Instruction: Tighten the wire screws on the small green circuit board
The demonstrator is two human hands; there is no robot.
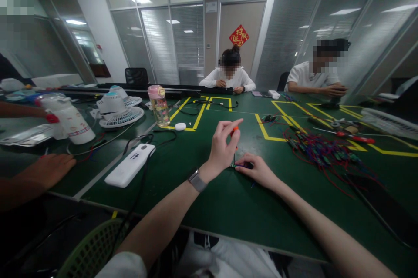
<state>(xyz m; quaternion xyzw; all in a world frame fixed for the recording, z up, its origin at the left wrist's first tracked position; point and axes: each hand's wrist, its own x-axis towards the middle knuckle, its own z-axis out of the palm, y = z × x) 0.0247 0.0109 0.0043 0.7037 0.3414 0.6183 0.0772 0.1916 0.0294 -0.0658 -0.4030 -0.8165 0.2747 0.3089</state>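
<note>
On the green table [209, 208] I see my left hand [223, 147] pinched on a small orange-handled screwdriver [234, 130], its shaft running straight down to a tiny part [240, 165]. That part lies directly below the tip, pressed flat under my right hand [257, 169], fingers together.

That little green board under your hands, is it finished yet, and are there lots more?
Not finished: the left hand holds an orange-handled screwdriver upright on the small board, steadied by the right hand. The pile of wired boards beside it seems left; none is clearly done.
</note>
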